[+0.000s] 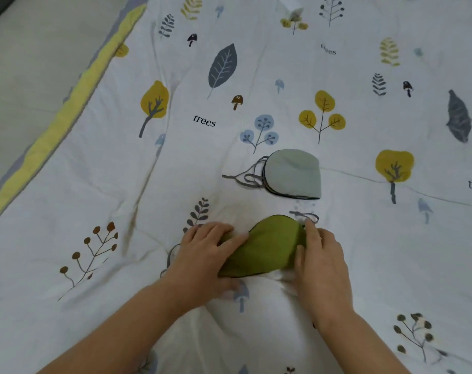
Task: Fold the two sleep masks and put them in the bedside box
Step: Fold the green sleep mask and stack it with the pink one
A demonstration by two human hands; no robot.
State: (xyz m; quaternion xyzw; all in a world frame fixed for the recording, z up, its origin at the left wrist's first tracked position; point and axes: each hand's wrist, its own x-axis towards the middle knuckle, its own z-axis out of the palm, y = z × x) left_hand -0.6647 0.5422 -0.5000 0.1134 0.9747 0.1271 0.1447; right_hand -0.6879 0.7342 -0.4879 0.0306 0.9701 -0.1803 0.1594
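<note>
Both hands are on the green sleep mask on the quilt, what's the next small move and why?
Probably fold the green mask in half, bringing one end over the other. It lies opened out under the left hand and right hand, each at one end, while the pale mask beyond it already looks folded. The cord trailing from the right end may need tucking in afterwards.

no sleeves, rings or watches are worn; the left hand (202, 252), right hand (321, 260) and forearms are bare.
</note>
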